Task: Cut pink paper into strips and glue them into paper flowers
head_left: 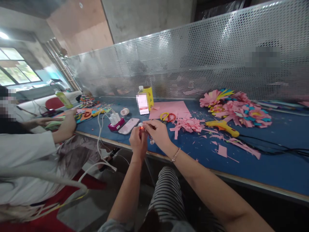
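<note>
My left hand (138, 141) and my right hand (157, 132) meet above the near edge of the blue table (265, 161). Both are pinched together on a small object with a red-orange tip (141, 128); I cannot make out what it is. A bracelet circles my right wrist. A pink phone (128, 125) lies just beyond my left hand. Scissors with yellow and red handles (167, 117) rest on a pink paper sheet (170, 109) behind my right hand.
A yellow glue gun (222, 126), cut pink paper scraps (188, 125) and paper flowers (238, 108) lie to the right. A white charger and cable (114, 118), a yellow bottle (147, 96) and a perforated metal screen (193, 64) stand behind. Another person sits at my left.
</note>
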A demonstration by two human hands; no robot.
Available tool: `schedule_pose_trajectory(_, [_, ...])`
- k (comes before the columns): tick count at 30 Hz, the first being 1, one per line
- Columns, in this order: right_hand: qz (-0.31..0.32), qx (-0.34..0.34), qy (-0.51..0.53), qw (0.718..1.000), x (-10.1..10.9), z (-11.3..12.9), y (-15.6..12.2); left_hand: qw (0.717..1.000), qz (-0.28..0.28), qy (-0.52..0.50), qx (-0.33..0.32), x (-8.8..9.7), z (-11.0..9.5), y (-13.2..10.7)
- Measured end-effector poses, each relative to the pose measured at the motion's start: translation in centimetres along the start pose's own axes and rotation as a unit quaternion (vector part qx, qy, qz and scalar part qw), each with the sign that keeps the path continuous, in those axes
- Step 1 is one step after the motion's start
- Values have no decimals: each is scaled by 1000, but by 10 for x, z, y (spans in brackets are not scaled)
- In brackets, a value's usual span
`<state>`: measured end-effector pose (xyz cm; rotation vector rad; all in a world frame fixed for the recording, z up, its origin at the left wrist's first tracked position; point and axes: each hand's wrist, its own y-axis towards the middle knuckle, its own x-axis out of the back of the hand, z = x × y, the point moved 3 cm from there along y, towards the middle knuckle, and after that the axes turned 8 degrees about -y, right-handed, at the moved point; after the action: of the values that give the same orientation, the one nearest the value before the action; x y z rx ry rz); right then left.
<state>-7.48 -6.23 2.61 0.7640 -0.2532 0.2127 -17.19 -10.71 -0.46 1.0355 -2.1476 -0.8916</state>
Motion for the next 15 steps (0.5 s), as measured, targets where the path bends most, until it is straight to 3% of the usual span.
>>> schedule_pose_trajectory(3, [27, 69, -56, 996, -2, 3, 1, 1000, -8, -21, 4, 1, 2, 0])
schedule_pose_trajectory(8, [37, 120, -96, 987, -4, 3, 1, 998, -29, -47, 20, 2, 2, 2])
schedule_pose_trajectory(12, [43, 127, -103, 986, -8, 0, 0, 998, -37, -35, 30, 3, 4, 5])
schedule_pose_trajectory(15, [50, 87, -74, 992, -16, -7, 2, 997, -44, -17, 61, 5, 13, 11])
